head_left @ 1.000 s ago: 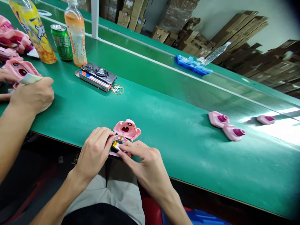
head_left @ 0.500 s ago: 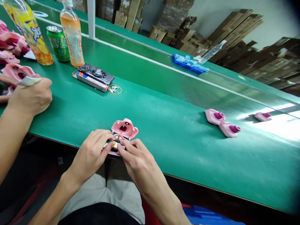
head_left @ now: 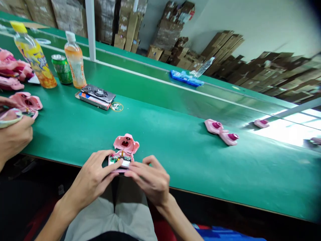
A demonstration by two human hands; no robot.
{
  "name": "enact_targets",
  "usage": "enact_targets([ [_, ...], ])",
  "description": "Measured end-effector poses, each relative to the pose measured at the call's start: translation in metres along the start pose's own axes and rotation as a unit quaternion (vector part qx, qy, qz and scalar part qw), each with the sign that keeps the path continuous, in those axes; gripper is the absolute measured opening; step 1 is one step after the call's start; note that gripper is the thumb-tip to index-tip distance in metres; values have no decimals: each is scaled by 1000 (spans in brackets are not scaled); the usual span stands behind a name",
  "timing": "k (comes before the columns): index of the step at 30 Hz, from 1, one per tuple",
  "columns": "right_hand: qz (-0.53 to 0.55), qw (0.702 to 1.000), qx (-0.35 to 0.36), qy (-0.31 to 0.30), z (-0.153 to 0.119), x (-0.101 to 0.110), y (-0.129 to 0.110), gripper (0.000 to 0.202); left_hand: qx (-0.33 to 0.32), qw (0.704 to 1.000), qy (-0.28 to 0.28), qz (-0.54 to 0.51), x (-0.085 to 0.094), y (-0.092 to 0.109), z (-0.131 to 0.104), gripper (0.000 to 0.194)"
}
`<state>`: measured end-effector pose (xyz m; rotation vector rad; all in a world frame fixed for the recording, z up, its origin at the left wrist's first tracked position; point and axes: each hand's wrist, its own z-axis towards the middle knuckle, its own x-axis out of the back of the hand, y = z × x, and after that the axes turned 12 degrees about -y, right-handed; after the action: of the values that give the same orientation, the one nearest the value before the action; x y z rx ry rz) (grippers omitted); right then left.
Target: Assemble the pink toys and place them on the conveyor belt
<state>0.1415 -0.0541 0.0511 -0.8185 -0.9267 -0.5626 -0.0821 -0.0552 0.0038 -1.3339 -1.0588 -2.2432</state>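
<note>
An opened pink plastic toy casing lies at the table's near edge. Its front shell (head_left: 126, 143), with a dark red hole, rests beyond the other half and is joined to it by thin wires. Inside the near half sit a green circuit board (head_left: 114, 160) and a white block (head_left: 125, 163) that looks like a battery. My left hand (head_left: 94, 172) grips the casing's left side, its index finger pressing on the parts inside. On the right side, my right hand (head_left: 150, 179) pinches the casing's near right corner with thumb and fingers.
A co-worker's hand (head_left: 16, 134) holds a similar pink casing (head_left: 26, 100) at the left. Behind stand a yellow-capped bottle (head_left: 37, 60), a green can (head_left: 62, 69), an orange-drink bottle (head_left: 74, 62) and a boxed device (head_left: 96, 95). Pink parts (head_left: 220, 130) lie at right, a blue tray (head_left: 187, 78) farther back.
My right hand has shifted from the parts inside to the casing's right edge, uncovering the board and white block. The co-worker's hand has lowered with its casing. The camera view has shifted.
</note>
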Motion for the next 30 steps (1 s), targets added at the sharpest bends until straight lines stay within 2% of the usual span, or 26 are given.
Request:
enact_targets([
  [3,3,995,-101,-13,65,20,20,57,3,1000,-1,9,1,0,2,34],
  [4,12,991,-123,-56,91,22,27,60,6,1000,-2,14,1,0,3,33],
  [5,28,966,-170,-195,117,21,33,63,11,1000,-7,18,2,1,4,33],
  [8,71,926,-238,-285,177,7,41,58,31,999,-17,26,4,3,6,33],
  [10,99,907,-259,-317,196,2,39,53,41,999,-3,17,2,4,5,34],
  [12,116,900,-220,-359,197,7,35,49,58,997,39,-41,-3,5,4,37],
  [14,119,899,-115,-405,188,23,30,44,79,975,128,-166,-9,6,5,46],
  [16,119,897,2,-426,175,47,22,34,91,915,244,-309,-12,10,11,54],
  [18,123,901,86,-408,160,69,8,20,84,840,343,-413,-11,15,21,51],
  [19,128,907,113,-386,154,79,-1,16,76,809,371,-449,-8,18,27,49],
  [20,132,914,132,-361,149,87,-9,16,66,787,384,-478,-5,21,33,47],
  [22,135,919,161,-334,145,100,-26,20,48,764,378,-522,5,26,44,46],
  [27,88,901,159,-395,155,117,-50,25,28,764,326,-556,26,27,58,46],
  [29,73,923,130,-356,153,115,-55,23,12,750,323,-577,31,28,60,46],
  [30,69,945,108,-301,148,112,-56,20,5,738,331,-588,32,29,60,46],
])
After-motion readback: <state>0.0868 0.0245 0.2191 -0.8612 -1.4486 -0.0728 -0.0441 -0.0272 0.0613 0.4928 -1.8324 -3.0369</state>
